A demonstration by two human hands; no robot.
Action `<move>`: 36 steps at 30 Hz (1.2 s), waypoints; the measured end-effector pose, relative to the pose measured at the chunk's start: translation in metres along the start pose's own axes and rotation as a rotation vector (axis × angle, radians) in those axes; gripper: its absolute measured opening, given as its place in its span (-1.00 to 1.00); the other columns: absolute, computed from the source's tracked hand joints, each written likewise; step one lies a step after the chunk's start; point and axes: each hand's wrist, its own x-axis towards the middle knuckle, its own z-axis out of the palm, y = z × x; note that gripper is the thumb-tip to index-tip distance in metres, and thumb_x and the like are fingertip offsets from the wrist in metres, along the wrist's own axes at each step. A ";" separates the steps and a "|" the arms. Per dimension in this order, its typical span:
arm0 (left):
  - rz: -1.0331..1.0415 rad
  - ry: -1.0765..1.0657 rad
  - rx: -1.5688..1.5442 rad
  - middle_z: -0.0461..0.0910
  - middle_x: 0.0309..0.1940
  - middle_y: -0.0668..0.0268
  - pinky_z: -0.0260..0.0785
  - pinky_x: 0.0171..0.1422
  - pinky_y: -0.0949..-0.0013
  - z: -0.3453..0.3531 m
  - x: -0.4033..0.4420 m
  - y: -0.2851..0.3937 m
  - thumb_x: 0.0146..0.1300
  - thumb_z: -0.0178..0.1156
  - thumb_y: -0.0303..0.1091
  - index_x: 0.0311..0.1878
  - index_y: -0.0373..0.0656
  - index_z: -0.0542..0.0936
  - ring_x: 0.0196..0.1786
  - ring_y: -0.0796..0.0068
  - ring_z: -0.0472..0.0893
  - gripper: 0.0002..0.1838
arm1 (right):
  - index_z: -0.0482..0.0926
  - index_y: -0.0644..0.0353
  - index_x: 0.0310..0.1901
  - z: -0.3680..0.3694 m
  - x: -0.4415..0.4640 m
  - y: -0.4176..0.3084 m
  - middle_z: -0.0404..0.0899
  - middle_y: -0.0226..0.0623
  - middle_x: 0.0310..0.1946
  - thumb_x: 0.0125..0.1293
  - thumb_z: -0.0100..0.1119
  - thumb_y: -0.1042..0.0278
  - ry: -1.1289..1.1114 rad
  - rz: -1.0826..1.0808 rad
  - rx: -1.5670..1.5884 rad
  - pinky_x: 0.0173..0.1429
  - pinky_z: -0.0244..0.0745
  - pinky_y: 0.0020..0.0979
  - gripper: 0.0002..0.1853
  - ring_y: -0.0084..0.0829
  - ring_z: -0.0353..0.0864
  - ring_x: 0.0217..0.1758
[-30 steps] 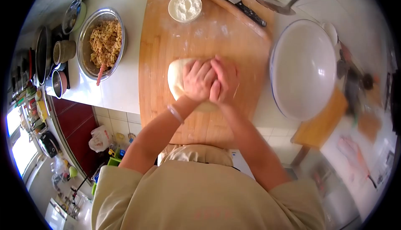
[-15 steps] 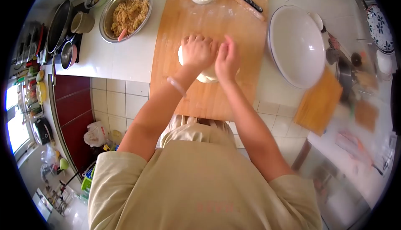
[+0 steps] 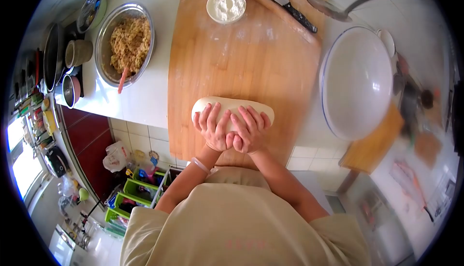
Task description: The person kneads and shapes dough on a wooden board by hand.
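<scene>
A smooth white log of dough lies crosswise near the close edge of the wooden board. My left hand curls over its left half, and a pale bracelet circles that wrist. Over the right half, my right hand is curled in the same way. The fingers of both hands are a little apart on top of the dough, while the thumbs meet at its near side. My palms hide the middle of the near side.
Beyond the dough are a small bowl of white flour, a rolling pin and a knife. A steel bowl of filling stands left of the board. On the right sits a large white basin, partly over a smaller board.
The dough has gone from a rounder lump under my hands to a crosswise log. My hands are now nearer my body, side by side on it. The camera view has shifted.
</scene>
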 end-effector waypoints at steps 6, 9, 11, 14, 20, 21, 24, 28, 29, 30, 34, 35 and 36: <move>-0.024 -0.033 -0.004 0.66 0.15 0.18 -0.03 0.53 -0.01 0.011 0.071 0.003 0.43 -0.18 0.15 0.09 -0.05 0.70 0.31 0.13 0.54 -0.41 | 0.66 0.16 0.16 -0.001 0.064 0.037 0.60 -0.06 0.21 0.41 -0.19 0.08 -0.111 0.028 0.097 0.37 0.24 -0.03 -0.48 -0.09 0.59 0.25; 0.019 -0.006 -0.108 0.71 0.03 0.24 0.07 0.44 0.10 0.021 0.111 0.003 0.40 -0.10 0.10 0.07 -0.08 0.69 0.16 0.23 0.64 -0.46 | 0.68 0.16 0.06 0.012 0.087 0.054 0.63 -0.04 0.12 0.38 -0.11 0.18 -0.017 0.095 0.137 0.30 0.31 -0.03 -0.58 -0.03 0.60 0.17; -0.012 -0.190 -0.187 0.69 0.08 0.22 0.11 0.45 0.06 0.021 0.132 0.003 0.36 -0.07 0.04 0.05 -0.11 0.68 0.22 0.16 0.59 -0.49 | 0.68 0.15 -0.01 0.028 0.094 0.067 0.65 -0.07 0.08 0.38 -0.08 0.19 0.046 0.148 0.076 0.25 0.33 -0.02 -0.63 -0.03 0.61 0.12; -0.024 -0.140 -0.150 0.69 0.10 0.22 0.11 0.45 0.01 0.032 0.153 0.003 0.42 -0.07 0.07 0.08 -0.09 0.68 0.23 0.15 0.58 -0.49 | 0.66 0.13 -0.12 0.033 0.109 0.069 0.67 -0.12 -0.02 0.39 -0.03 0.19 0.021 0.305 -0.006 0.16 0.36 0.01 -0.71 -0.06 0.62 0.03; -0.204 -0.638 0.152 0.71 0.05 0.22 0.07 0.48 -0.07 -0.032 0.165 0.016 0.52 -0.10 0.07 0.04 -0.03 0.74 0.21 0.13 0.57 -0.50 | 0.62 0.10 -0.15 -0.009 0.102 0.020 0.68 -0.21 -0.16 0.34 0.11 0.22 -0.270 0.240 0.034 0.08 0.36 0.02 -0.80 -0.10 0.59 -0.07; -0.237 -0.766 0.171 0.72 0.02 0.23 0.05 0.50 -0.09 -0.047 0.164 0.018 0.51 -0.08 0.05 -0.01 -0.03 0.75 0.22 0.15 0.56 -0.52 | 0.61 0.10 -0.14 -0.022 0.094 0.004 0.68 -0.22 -0.15 0.31 0.15 0.22 -0.234 0.110 0.046 0.08 0.35 0.03 -0.81 -0.10 0.59 -0.05; -0.177 -0.482 0.078 0.72 -0.03 0.27 0.02 0.53 -0.11 -0.046 0.091 0.007 0.46 0.01 -0.04 -0.02 0.00 0.75 0.23 0.22 0.55 -0.62 | 0.61 0.11 -0.07 -0.034 0.063 -0.014 0.64 -0.20 -0.03 0.26 0.22 0.20 -0.292 0.307 0.193 0.14 0.33 0.06 -0.74 -0.10 0.55 0.09; -0.025 -0.221 0.014 0.53 0.31 0.12 -0.12 0.60 -0.20 -0.070 -0.004 0.003 0.42 -0.04 -0.07 0.21 -0.01 0.64 0.43 0.05 0.40 -0.55 | 0.60 0.10 0.15 -0.037 -0.005 -0.049 0.55 -0.11 0.19 0.31 0.17 0.08 -0.214 0.134 -0.031 0.34 0.23 0.10 -0.56 -0.03 0.47 0.27; -0.012 -0.222 -0.007 0.45 0.41 0.07 -0.18 0.62 -0.23 -0.073 -0.028 -0.002 0.43 -0.09 -0.04 0.28 -0.03 0.60 0.50 -0.04 0.33 -0.50 | 0.59 0.10 0.21 -0.041 -0.020 -0.055 0.52 -0.07 0.24 0.35 0.12 0.03 -0.249 0.099 -0.029 0.40 0.19 0.10 -0.51 0.00 0.45 0.31; 0.002 -0.156 -0.034 0.45 0.41 0.07 -0.21 0.63 -0.25 -0.067 -0.053 -0.008 0.45 -0.13 0.03 0.28 0.01 0.60 0.51 -0.05 0.32 -0.47 | 0.59 0.10 0.21 -0.043 -0.035 -0.057 0.52 -0.07 0.24 0.35 0.12 0.03 -0.257 0.104 -0.023 0.40 0.19 0.10 -0.51 0.00 0.45 0.31; 0.024 -0.052 -0.026 0.46 0.39 0.07 -0.22 0.63 -0.26 -0.038 -0.057 -0.019 0.49 -0.32 0.17 0.30 0.06 0.60 0.51 -0.06 0.32 -0.36 | 0.57 0.10 0.25 -0.022 -0.045 -0.041 0.50 -0.03 0.31 0.46 -0.11 -0.05 -0.132 0.010 -0.029 0.45 0.15 0.07 -0.47 -0.03 0.46 0.36; 0.027 -0.040 -0.030 0.46 0.39 0.07 -0.21 0.63 -0.25 -0.035 -0.048 -0.020 0.50 -0.33 0.17 0.30 0.06 0.60 0.50 -0.06 0.32 -0.35 | 0.60 0.07 0.24 -0.017 -0.041 -0.036 0.49 -0.05 0.32 0.45 -0.12 -0.07 -0.099 0.031 -0.018 0.46 0.13 0.08 -0.46 -0.04 0.45 0.37; 0.012 -0.061 -0.026 0.48 0.36 0.06 -0.19 0.62 -0.22 -0.033 -0.034 -0.020 0.47 -0.31 0.18 0.28 0.05 0.62 0.47 -0.06 0.36 -0.35 | 0.61 0.09 0.23 -0.013 -0.029 -0.031 0.53 -0.05 0.28 0.44 -0.13 -0.06 -0.069 0.036 -0.010 0.43 0.17 0.04 -0.46 -0.04 0.50 0.31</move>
